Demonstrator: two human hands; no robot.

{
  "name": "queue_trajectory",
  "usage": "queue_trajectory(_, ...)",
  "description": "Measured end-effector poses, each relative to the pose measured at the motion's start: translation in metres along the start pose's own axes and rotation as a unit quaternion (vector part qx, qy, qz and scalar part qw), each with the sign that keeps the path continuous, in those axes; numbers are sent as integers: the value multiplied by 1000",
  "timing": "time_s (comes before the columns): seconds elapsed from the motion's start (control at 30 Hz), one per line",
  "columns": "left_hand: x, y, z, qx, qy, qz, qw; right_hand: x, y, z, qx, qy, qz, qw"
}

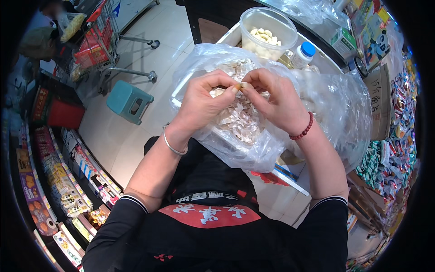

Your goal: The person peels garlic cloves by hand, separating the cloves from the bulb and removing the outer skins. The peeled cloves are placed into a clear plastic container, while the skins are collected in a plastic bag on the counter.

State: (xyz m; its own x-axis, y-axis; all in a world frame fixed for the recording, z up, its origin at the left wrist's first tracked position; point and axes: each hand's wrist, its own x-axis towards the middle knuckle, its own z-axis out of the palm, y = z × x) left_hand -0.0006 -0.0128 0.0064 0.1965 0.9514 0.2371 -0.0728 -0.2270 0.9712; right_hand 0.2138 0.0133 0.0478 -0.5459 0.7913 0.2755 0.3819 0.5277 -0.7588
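My left hand (212, 98) and my right hand (275, 97) meet at their fingertips above an open clear plastic bag. Between the thumbs and forefingers they pinch one small garlic clove (240, 85), mostly hidden by the fingers. Papery garlic skins (239, 117) fill the bag (261, 154) below. Behind the hands stands a round clear plastic tub (294, 30) part full of peeled garlic cloves (265, 35). A white bottle with a blue cap (302, 54) is right of the tub. Another clear bag (334, 105), its contents unclear, lies beside my right forearm.
A teal plastic stool (129, 102) stands on the tiled floor at left, near a shopping cart (98, 44) with a person beside it. Snack shelves (61, 176) line the lower left. A cardboard box (379, 102) and piles of wrapped sweets (401, 142) are at right.
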Motion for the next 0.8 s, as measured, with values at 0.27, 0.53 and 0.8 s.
queue_trajectory(0.27,1,2,1,-12,3,-13,1000,1,8,8,43,47,-50,997)
queue_trajectory(0.53,1,4,3,-16,11,-29,999,1,13,15,64,93,-80,990)
queue_trajectory(0.8,1,-1,3,-5,12,-35,999,2,12,2,303,82,30,949)
